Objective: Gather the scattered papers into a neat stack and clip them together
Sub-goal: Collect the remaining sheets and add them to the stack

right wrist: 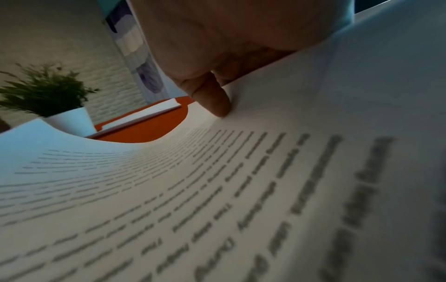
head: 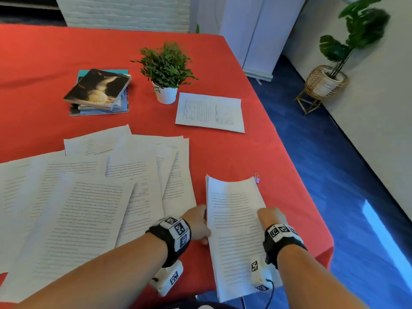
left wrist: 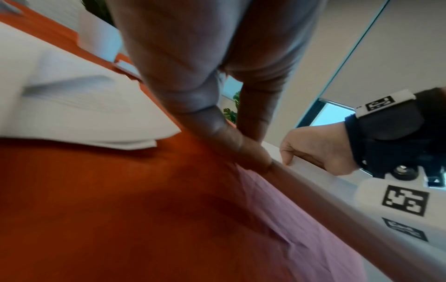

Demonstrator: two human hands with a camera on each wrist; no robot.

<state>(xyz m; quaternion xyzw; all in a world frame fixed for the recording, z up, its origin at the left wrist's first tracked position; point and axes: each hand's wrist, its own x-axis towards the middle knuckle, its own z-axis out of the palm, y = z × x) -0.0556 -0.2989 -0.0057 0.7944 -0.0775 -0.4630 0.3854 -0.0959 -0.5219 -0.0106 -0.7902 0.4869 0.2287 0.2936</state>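
Both hands hold a bent stack of white printed papers (head: 234, 219) above the red tablecloth (head: 223, 159): the left hand (head: 198, 224) grips its left edge, the right hand (head: 270, 217) pinches its right edge. Left of this stack, loose printed sheets (head: 89, 197) lie spread; a small purple binder clip (head: 257, 177) is at its far corner

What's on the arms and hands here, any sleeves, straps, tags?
No sleeves, forearms bare. Left hand and right hand each wear a black wrist strap bearing white blocks with black square markers. White camera pod under each wrist; a thin black cable hangs off the right one.
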